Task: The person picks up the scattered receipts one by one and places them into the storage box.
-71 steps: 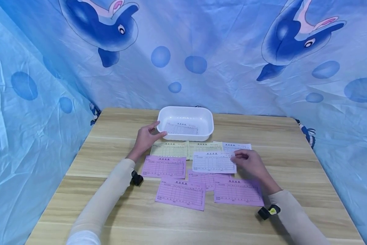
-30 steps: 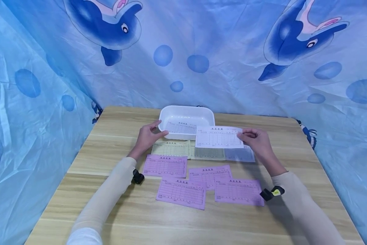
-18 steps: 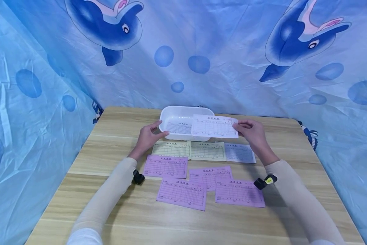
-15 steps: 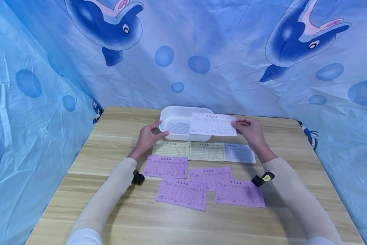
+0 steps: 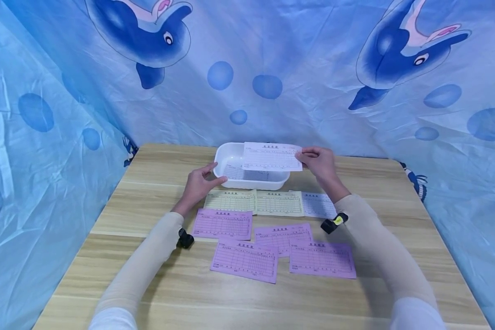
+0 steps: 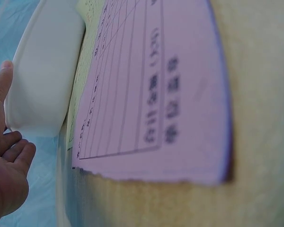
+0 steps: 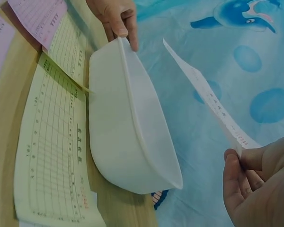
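Note:
My right hand pinches the right edge of a white printed receipt slip, held above the white plastic box. In the right wrist view the slip is seen nearly edge-on, apart from the box. My left hand grips the box's left end, its thumb and fingers spread across the corner. The left wrist view shows that hand beside the box wall. Inside the box lies another printed slip, partly hidden by the held one.
In front of the box lie two yellow slips and a bluish-white slip, partly behind the right wrist. Several pink slips are spread nearer on the wooden table. A blue dolphin-print sheet hangs behind.
The right hand has picked the white slip up from among the slips and carried it up and leftward to above the box. My left hand has stayed at the box's left end.

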The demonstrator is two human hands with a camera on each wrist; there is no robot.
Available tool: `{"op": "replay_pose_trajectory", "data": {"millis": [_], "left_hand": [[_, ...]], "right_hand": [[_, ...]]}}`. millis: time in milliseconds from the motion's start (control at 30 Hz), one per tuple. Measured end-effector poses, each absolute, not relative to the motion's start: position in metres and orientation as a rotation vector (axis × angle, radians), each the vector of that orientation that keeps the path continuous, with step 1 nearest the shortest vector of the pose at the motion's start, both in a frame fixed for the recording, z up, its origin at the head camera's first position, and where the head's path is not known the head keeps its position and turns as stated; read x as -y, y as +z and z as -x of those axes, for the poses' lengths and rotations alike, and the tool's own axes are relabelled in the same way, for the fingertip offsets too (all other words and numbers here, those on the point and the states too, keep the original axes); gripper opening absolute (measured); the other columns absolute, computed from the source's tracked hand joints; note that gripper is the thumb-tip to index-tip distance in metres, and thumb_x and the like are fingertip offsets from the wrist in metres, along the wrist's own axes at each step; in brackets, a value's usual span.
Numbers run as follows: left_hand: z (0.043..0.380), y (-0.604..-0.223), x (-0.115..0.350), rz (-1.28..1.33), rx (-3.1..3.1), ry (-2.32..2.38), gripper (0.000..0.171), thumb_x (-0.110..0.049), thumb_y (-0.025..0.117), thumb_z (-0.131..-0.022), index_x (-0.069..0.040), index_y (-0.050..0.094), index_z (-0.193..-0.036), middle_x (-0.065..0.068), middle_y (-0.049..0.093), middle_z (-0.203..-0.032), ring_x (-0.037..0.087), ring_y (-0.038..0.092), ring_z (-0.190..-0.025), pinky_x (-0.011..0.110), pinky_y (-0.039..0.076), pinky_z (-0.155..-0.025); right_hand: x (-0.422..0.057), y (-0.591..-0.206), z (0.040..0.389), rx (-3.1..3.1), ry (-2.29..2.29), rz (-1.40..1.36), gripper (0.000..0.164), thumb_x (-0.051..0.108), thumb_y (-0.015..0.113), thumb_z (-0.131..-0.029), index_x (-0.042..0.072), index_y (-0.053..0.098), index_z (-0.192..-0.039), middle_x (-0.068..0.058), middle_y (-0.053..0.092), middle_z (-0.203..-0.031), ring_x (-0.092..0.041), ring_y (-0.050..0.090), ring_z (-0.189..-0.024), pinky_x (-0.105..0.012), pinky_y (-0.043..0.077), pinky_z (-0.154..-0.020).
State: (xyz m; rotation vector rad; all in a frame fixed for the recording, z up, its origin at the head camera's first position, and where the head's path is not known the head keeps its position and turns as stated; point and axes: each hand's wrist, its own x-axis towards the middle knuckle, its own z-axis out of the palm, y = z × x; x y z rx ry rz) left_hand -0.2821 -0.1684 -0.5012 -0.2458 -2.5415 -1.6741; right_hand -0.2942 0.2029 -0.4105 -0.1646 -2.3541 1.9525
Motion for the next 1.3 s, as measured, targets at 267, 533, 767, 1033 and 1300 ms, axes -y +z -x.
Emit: {"op": "replay_pose_trajectory", "data": {"millis": [267,533,767,1033,1300], "left_hand": [[0.281,-0.501,0.169,0.254,2.538,-1.691,0.085,-0.049,0.086,-0.079,-0.008,0.054,-0.147,0.012,0.054,-0.150,0.030,0.063,-0.124,0.046,0.055,-0.101],[0.282,-0.501,0.168,0.255,2.536,-1.683,0.083,-0.045,0.087,-0.081,-0.008,0.055,-0.147,0.012,0.055,-0.150,0.030,0.065,-0.122,0.042,0.058,-0.096],[0.281,-0.501,0.168,0.241,2.539,-1.678,0.082,-0.046,0.087,-0.080,-0.009,0.055,-0.146,0.013,0.057,-0.148,0.028,0.066,-0.119,0.040,0.059,-0.093],[0.280,-0.500,0.168,0.232,2.545,-1.697,0.082,-0.045,0.087,-0.080,-0.010,0.055,-0.147,0.012,0.055,-0.150,0.028,0.062,-0.127,0.043,0.055,-0.102],[0.281,-0.499,0.168,0.236,2.567,-1.662,0.082,-0.046,0.086,-0.081,-0.009,0.055,-0.147,0.011,0.053,-0.152,0.029,0.058,-0.131,0.046,0.052,-0.105]], "right_hand": [[-0.176,-0.417,0.314,2.334,1.974,0.137,0.029,0.008,0.078,-0.091,-0.004,0.072,-0.116,-0.013,0.075,-0.102,-0.010,0.071,-0.082,-0.025,0.063,-0.074],[-0.153,-0.430,0.326,2.419,1.887,0.133,0.026,0.011,0.078,-0.092,-0.002,0.075,-0.114,-0.019,0.074,-0.112,-0.017,0.073,-0.088,-0.029,0.063,-0.078],[-0.139,-0.442,0.334,2.424,1.882,0.095,0.025,0.008,0.078,-0.090,-0.004,0.074,-0.112,-0.022,0.075,-0.109,-0.018,0.073,-0.084,-0.027,0.063,-0.073],[-0.127,-0.451,0.335,2.486,1.869,0.074,0.024,0.010,0.077,-0.091,-0.001,0.074,-0.113,-0.019,0.075,-0.107,-0.023,0.074,-0.089,-0.040,0.063,-0.083],[-0.120,-0.457,0.338,2.517,1.829,0.048,0.021,0.010,0.077,-0.091,-0.001,0.075,-0.109,-0.018,0.075,-0.104,-0.021,0.074,-0.080,-0.048,0.062,-0.085]]}}
